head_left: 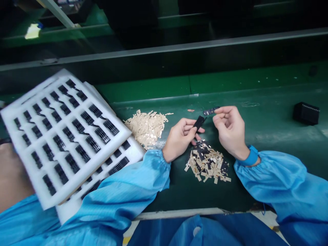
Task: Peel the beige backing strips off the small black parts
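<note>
Left grip (180,140) clamped on a narrow black strip (199,123), thumb and fingertips pinching its lower part, upper end angled toward the other hand. Right grip (229,130) likewise closed, fingertips pressed on a small dark component (210,111) with pale metal spots, held just beside the strip, not touching it. Blue wrist strap (252,155) around the right wrist; gathered cuffs of blue sleeves (153,167) on both arms. Directly below the two grips, on the green bench (266,136), a loose heap of mixed beige and black pieces (207,164), close under the left fingers. Further left, just beside the left wrist, a second heap of pale beige strips (146,128), with no black among most of them. Beyond that, at the left of the view, an upper white foam tray (87,171), tilted and slightly blurred, its rows of pockets each filled with a black ribbed part (102,135), several with a thin black tail trailing out. Under its edge, a lower white foam tray (135,153), with similar black parts in its pockets. Far right on the bench, well apart from everything else, a black box (306,113).
</note>
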A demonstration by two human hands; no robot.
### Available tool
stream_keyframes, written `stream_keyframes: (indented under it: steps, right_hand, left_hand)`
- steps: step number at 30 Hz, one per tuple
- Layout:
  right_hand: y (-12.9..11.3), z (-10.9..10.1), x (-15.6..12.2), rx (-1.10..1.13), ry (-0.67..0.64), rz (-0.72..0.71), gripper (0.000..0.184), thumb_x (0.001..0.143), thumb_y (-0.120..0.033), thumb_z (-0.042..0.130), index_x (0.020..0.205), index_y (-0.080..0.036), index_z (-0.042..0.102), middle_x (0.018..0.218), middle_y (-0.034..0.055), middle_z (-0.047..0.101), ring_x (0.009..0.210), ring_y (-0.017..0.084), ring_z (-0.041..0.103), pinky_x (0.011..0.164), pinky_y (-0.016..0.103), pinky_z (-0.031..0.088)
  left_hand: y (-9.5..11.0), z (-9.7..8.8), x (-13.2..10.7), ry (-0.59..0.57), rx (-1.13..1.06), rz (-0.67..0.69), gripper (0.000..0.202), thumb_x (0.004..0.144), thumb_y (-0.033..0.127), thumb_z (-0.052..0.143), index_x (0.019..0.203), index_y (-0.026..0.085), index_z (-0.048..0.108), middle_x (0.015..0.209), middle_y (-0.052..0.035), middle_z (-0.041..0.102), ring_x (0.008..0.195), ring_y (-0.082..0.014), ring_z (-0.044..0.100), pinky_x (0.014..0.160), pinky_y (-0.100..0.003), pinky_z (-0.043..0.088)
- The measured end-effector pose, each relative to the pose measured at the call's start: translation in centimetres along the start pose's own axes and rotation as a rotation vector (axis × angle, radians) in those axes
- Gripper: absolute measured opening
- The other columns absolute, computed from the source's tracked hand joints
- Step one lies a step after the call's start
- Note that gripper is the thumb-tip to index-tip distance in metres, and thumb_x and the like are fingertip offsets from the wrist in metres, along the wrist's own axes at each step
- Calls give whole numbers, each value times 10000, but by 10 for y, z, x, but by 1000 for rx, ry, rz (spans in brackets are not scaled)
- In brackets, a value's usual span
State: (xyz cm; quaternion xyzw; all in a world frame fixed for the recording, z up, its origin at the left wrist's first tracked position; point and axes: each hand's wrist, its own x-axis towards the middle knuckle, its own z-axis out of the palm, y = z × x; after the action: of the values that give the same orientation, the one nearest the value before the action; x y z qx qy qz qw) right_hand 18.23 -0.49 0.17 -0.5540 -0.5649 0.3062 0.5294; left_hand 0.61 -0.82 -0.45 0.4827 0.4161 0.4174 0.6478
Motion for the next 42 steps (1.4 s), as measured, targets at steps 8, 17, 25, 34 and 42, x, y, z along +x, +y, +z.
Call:
stream_keyframes:
  steps: [8, 17, 25, 34, 42]
  right_hand:
    - [-4, 2, -3, 108, -261, 193, 165, 871, -317, 708, 864, -198, 593, 703, -6, 635, 635, 130, 649, 551, 243, 446]
    - [-4, -5, 6, 457, -460, 215, 231, 871, -354, 762, 919, -191, 605, 695, -45, 579, 507, 57, 507, 493, 219, 395]
    - [-1, -2, -1, 426, -471, 153, 211, 913, -362, 718, 964, -201, 591, 791, -16, 596, 596, 80, 532, 558, 238, 435]
    - [-3, -5, 4, 256, -330, 43, 138, 916, -313, 683, 936, -197, 610, 822, 4, 617, 675, 106, 571, 607, 248, 469]
    - [-2, -6, 4, 168, -247, -22, 105, 925, -281, 659, 886, -208, 594, 792, -2, 603, 674, 116, 566, 590, 255, 460]
  left_hand:
    - [0, -1, 2, -48, -66, 7, 236, 910, 237, 650, 1087, 108, 563, 929, -99, 757, 675, -111, 704, 525, -186, 565]
    - [11, -14, 1, -218, -170, -48, 324, 916, 377, 682, 1099, 144, 551, 822, -46, 736, 535, -97, 643, 449, -189, 509]
    - [15, -17, 2, -303, -282, -219, 299, 909, 381, 695, 1027, 144, 556, 784, -4, 669, 471, -44, 538, 374, -134, 364]
    - [19, -15, 1, -220, -329, -248, 292, 887, 347, 714, 1022, 129, 575, 723, 29, 585, 413, -8, 394, 348, -130, 225]
    - [20, -14, 1, -231, -285, -275, 313, 881, 368, 713, 1027, 130, 572, 725, 25, 577, 420, -13, 373, 347, -139, 206]
